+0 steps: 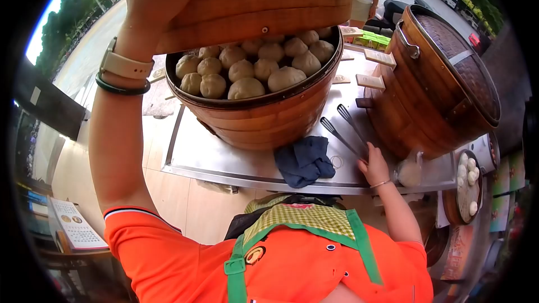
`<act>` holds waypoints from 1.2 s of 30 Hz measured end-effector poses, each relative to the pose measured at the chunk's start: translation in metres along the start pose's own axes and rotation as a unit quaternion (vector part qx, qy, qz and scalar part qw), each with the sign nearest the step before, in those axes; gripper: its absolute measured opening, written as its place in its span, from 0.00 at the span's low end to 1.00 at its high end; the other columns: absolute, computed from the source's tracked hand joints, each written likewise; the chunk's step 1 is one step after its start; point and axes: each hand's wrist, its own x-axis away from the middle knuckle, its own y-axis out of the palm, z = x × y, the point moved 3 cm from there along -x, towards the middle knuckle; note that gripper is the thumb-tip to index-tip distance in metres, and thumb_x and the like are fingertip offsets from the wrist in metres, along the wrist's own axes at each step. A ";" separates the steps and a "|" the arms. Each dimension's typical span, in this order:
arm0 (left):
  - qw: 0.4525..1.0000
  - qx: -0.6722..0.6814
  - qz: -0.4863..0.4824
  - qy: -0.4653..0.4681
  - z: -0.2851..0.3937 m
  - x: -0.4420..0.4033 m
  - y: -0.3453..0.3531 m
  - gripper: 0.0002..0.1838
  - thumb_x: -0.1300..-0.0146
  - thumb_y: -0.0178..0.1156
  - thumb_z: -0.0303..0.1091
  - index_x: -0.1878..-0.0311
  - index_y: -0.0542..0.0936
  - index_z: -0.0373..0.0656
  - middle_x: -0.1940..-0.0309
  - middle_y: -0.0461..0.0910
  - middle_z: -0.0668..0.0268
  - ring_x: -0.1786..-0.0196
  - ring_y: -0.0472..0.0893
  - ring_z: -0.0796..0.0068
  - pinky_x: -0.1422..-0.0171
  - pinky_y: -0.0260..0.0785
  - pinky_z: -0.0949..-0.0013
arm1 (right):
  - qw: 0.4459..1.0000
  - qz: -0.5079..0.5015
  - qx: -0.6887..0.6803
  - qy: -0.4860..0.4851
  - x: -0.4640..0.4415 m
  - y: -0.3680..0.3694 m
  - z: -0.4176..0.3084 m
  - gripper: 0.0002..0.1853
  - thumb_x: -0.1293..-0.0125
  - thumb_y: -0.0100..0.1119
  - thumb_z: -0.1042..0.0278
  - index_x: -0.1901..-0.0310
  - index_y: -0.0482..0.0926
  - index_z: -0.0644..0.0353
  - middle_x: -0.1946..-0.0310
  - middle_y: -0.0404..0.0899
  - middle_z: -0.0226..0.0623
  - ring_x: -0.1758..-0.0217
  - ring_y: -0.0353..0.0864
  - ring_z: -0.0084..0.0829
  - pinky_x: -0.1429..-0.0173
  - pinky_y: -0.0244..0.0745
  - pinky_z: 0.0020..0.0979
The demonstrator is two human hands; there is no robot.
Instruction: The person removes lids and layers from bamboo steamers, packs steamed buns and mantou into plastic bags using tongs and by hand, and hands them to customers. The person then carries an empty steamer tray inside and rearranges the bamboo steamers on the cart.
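At the top left, my left hand (160,0) grips the side of a raised, tilted wooden steamer lid (264,8); the fingertips are out of frame or hidden. Beneath it stands a large round wooden steamer (264,120), holding several pale steamed buns (241,70) in rows. My right hand (375,167) is closed around the handle end of dark tongs (351,137), low over the metal counter. Their slotted tips are apart and point toward the steamer. A folded dark blue cloth (305,161) lies between the steamer and the tongs.
A second tall wooden steamer (426,90) with a woven lid stands at the right. Wooden tags (370,82) stick out beside it. The metal counter (224,157) ends just before my body. Further right sits a round tray (470,191) of white buns. A person stands beyond the counter.
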 end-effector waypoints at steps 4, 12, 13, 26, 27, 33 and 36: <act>0.975 0.009 -0.181 -0.131 0.005 -0.012 -0.003 0.10 0.44 0.55 0.33 0.61 0.76 0.40 0.63 0.78 0.54 0.55 0.77 0.64 0.49 0.69 0.66 | 0.989 0.084 -0.123 -0.010 0.023 -0.061 -0.037 0.36 0.48 0.63 0.63 0.39 0.59 0.64 0.59 0.70 0.45 0.63 0.73 0.42 0.57 0.70 0.36; 0.981 -0.068 0.153 0.098 0.026 0.089 0.052 0.18 0.46 0.62 0.37 0.84 0.66 0.45 0.87 0.64 0.65 0.83 0.66 0.64 0.79 0.58 0.66 | 0.846 0.136 -0.513 0.052 -0.037 -0.127 -0.062 0.26 0.43 0.58 0.72 0.44 0.61 0.63 0.66 0.67 0.29 0.69 0.70 0.20 0.66 0.69 0.21; 0.984 -0.053 0.147 0.090 0.028 0.094 0.054 0.18 0.46 0.62 0.36 0.84 0.65 0.44 0.87 0.64 0.66 0.83 0.65 0.64 0.79 0.58 0.65 | 0.818 0.145 -0.555 0.051 -0.057 -0.133 -0.069 0.24 0.43 0.58 0.73 0.46 0.62 0.63 0.67 0.68 0.28 0.70 0.70 0.20 0.67 0.70 0.21; 0.974 -0.101 -0.023 -0.200 -0.189 0.222 0.089 0.22 0.46 0.49 0.23 0.45 0.70 0.34 0.46 0.70 0.49 0.39 0.65 0.49 0.34 0.55 0.57 | 0.797 0.078 -0.561 0.210 -0.321 -0.110 -0.073 0.20 0.49 0.61 0.61 0.60 0.76 0.70 0.70 0.75 0.38 0.71 0.72 0.29 0.67 0.67 0.31; 0.974 -0.122 -0.066 -0.177 -0.190 0.221 0.096 0.23 0.46 0.49 0.23 0.44 0.69 0.35 0.45 0.69 0.49 0.37 0.63 0.49 0.33 0.53 0.58 | 0.771 0.079 -0.600 0.200 -0.327 -0.101 -0.072 0.24 0.49 0.63 0.56 0.61 0.76 0.72 0.71 0.77 0.40 0.71 0.75 0.32 0.68 0.69 0.33; 0.841 0.331 0.170 -0.393 -0.166 0.183 0.057 0.23 0.33 0.43 0.46 0.47 0.71 0.35 0.50 0.73 0.61 0.48 0.72 0.69 0.45 0.64 0.66 | 0.884 0.271 -0.375 0.069 -0.303 -0.150 -0.096 0.25 0.46 0.63 0.55 0.55 0.70 0.68 0.68 0.77 0.40 0.67 0.78 0.31 0.67 0.74 0.28; 0.744 0.463 0.029 -0.481 -0.173 0.153 0.058 0.19 0.36 0.49 0.49 0.51 0.73 0.45 0.57 0.72 0.67 0.54 0.72 0.75 0.53 0.68 0.69 | 0.875 0.075 -0.477 0.013 -0.280 -0.202 -0.141 0.22 0.40 0.59 0.56 0.51 0.68 0.62 0.66 0.77 0.34 0.67 0.77 0.25 0.68 0.74 0.28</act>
